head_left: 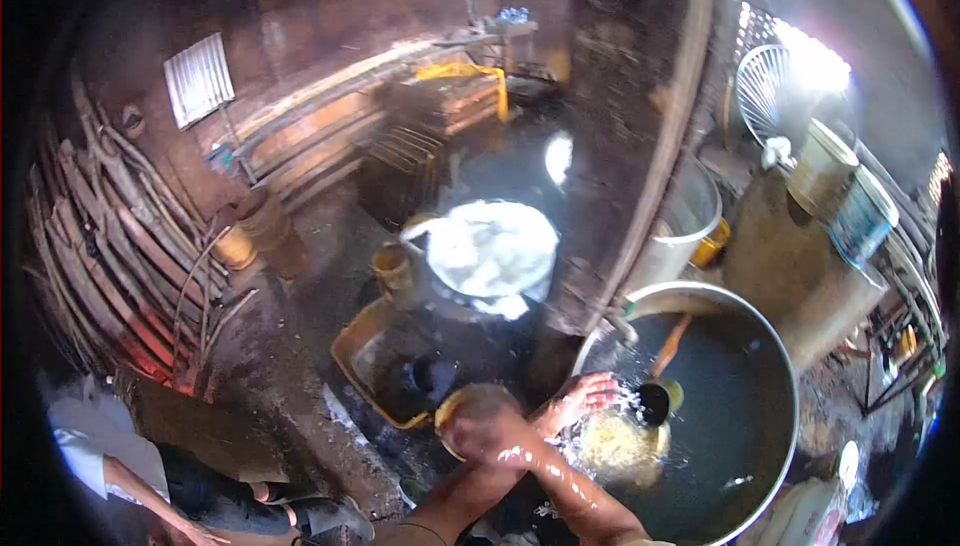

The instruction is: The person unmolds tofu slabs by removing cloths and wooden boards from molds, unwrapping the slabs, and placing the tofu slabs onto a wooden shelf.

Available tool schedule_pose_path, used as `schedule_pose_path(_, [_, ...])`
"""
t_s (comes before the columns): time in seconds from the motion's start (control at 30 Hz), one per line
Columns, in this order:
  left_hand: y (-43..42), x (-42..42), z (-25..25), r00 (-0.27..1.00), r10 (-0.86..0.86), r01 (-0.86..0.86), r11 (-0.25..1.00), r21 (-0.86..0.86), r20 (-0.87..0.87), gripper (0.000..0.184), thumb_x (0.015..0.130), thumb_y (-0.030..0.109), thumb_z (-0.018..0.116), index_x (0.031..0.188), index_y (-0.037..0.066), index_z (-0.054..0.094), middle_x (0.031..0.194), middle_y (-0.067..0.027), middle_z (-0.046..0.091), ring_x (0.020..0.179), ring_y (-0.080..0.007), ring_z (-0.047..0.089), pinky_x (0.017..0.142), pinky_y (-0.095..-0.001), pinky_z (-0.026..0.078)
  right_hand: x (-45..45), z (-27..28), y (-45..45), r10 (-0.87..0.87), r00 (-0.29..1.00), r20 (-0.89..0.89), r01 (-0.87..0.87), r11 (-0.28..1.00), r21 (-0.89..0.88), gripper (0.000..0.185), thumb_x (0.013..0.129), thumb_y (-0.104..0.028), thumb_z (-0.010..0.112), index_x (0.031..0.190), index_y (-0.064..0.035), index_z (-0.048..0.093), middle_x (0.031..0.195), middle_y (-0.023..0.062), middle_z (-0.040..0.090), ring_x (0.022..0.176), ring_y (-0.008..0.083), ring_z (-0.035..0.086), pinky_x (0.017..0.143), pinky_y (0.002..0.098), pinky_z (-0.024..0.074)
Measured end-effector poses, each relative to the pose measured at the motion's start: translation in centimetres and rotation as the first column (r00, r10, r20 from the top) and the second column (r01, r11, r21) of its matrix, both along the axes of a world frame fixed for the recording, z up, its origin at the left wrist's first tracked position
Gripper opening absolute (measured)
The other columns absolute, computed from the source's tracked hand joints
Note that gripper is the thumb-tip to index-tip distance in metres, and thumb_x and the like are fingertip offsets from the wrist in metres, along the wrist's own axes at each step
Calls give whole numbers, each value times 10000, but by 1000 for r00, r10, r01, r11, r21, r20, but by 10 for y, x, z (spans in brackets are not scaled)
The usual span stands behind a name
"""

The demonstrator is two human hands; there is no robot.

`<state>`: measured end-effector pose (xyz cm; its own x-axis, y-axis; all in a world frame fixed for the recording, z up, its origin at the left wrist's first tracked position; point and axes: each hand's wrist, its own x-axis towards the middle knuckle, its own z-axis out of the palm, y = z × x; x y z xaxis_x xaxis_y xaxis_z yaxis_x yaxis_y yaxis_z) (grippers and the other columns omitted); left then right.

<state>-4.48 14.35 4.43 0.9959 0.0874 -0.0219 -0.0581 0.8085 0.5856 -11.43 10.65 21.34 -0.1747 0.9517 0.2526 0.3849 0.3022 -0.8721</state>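
My forearms are wet and crossed. My left hand reaches to the left rim of a big round metal basin, fingers spread and nothing seen in them. My right hand is smeared by motion over a small round yellowish container; its fingers cannot be made out. Dark liquid fills the basin. Beside my left hand, the liquid splashes around a pale yellow patch. A dark cup-like vessel and a brown handle are in the basin.
A yellow-rimmed tub stands left of my hands. Beyond is a vessel with white contents. A wooden pole rises behind the basin. Buckets stand at right. Another person is at lower left, near stacked branches.
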Motion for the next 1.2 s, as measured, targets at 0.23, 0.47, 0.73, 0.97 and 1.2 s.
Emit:
schedule_pose_path(0.23, [238, -180, 19, 931, 216, -251, 964, -86, -294, 413, 914, 327, 449, 1222, 53, 437, 1246, -153, 514, 1125, -317, 518, 960, -408, 406, -113, -32, 174, -283, 885, 370, 138, 918, 372, 284, 726, -261, 579, 934, -76, 635, 993, 116, 634, 956, 320, 583, 817, 438, 431])
schedule_pose_path(0.47, [443, -364, 22, 813, 581, -560, 797, -227, 32, 420, 934, 367, 369, 1152, 23, 471, 1224, -147, 517, 1125, -298, 500, 973, -435, 388, -225, -103, 449, -453, 891, -24, 452, 884, 121, 265, 775, -289, 519, 894, -72, 613, 930, 109, 613, 925, 335, 556, 730, 471, 426])
schedule_pose_path(0.73, [614, -504, 84, 199, 915, -799, 359, 483, -351, 498, 921, 444, 429, 1147, 9, 521, 1167, -133, 553, 1069, -266, 538, 874, -383, 459, -392, -159, 696, -364, 827, 430, 343, 931, 129, 310, 823, -357, 483, 902, -96, 629, 956, 122, 620, 903, 336, 584, 712, 474, 458])
schedule_pose_path(0.97, [901, -590, -9, -19, 752, -818, 368, 443, -659, 541, 943, 432, 358, 1236, -13, 452, 1218, -185, 516, 1085, -327, 526, 886, -446, 454, -443, -151, 907, -146, 915, 377, 196, 976, -98, 228, 784, -219, 565, 940, -58, 609, 992, 172, 608, 922, 367, 604, 790, 442, 488])
schedule_pose_path(1.2, [1100, -519, 63, 270, 731, -820, 516, 249, -627, 554, 890, 511, 431, 1194, 50, 482, 1202, -133, 524, 1079, -288, 519, 920, -443, 425, -375, -84, 1083, -266, 962, -64, 262, 963, -63, 335, 777, -162, 609, 1075, -12, 576, 1014, 231, 607, 971, 370, 588, 804, 409, 473])
